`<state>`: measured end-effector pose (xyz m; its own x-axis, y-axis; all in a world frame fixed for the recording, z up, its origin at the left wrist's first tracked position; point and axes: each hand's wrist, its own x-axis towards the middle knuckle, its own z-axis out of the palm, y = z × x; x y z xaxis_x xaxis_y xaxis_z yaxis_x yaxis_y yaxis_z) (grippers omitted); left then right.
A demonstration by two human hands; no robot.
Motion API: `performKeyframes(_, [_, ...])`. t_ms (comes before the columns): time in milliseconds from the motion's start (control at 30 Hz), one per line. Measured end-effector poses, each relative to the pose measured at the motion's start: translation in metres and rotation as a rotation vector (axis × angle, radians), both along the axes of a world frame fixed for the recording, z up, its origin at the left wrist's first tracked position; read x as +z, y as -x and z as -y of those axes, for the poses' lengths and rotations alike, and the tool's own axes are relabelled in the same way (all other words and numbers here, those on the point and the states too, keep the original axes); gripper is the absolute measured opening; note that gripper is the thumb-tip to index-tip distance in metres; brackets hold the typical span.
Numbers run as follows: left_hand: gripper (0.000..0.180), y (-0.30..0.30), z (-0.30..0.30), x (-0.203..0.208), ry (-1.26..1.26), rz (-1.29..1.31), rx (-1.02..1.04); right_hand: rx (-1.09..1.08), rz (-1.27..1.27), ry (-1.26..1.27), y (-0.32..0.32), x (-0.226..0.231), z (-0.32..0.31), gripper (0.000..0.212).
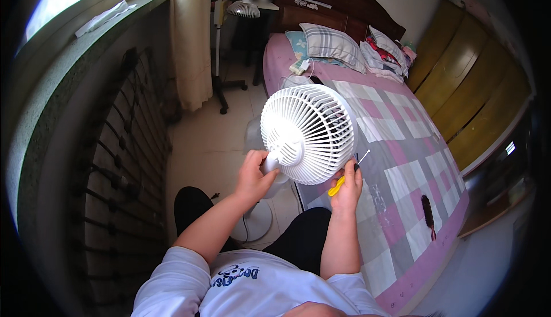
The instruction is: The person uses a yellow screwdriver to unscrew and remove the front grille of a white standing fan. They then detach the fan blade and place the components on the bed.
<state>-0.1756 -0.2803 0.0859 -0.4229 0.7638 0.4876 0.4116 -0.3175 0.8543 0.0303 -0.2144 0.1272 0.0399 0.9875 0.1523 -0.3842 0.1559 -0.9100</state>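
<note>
A white fan (313,130) with a round slatted cage stands before me, its cage tilted. My left hand (253,176) is closed around the white knob-like part at the hub side of the cage. In my right hand (348,191) is a screwdriver (337,186) with a yellow and black handle, its thin shaft pointing up and away to the right. The fingers of that hand also lie against the lower right rim of the cage, and their tips are partly hidden. Below, between my knees, the fan's round white base (254,222) rests on the floor.
To the right is a bed with a checked sheet (396,173), pillows (332,44) and a dark brush (427,216). A power strip (299,66) lies near its far left corner. A wheeled stand (222,90) and a curtain (192,41) are ahead; a metal grille (123,162) lines the left.
</note>
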Motion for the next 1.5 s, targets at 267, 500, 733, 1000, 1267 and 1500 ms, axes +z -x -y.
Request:
performKeyframes(267, [0.031,-0.015,-0.004,0.006,0.045,-0.009,0.037,0.101,0.166,-0.276,0.012,0.009,-0.002,0.096])
performKeyframes(500, [0.054,-0.019,-0.01,-0.006,0.067,0.038,0.019,0.047,0.24,-0.209,0.007,0.014,-0.003,0.093])
performKeyframes(733, [0.109,-0.009,-0.007,0.033,-0.185,-0.239,0.156,0.129,0.175,-0.173,0.009,0.021,0.003,0.098])
performKeyframes(1000, [0.102,-0.007,-0.015,0.052,-0.162,-0.382,0.161,0.143,0.097,-0.239,0.008,0.006,-0.006,0.1])
performKeyframes(1267, [0.095,-0.002,-0.017,0.054,-0.203,-0.426,0.194,0.099,0.067,-0.258,0.017,0.003,0.001,0.103])
performKeyframes(1500, [0.095,0.001,-0.015,0.059,-0.194,-0.477,0.168,0.094,0.164,-0.304,0.011,0.004,-0.008,0.098])
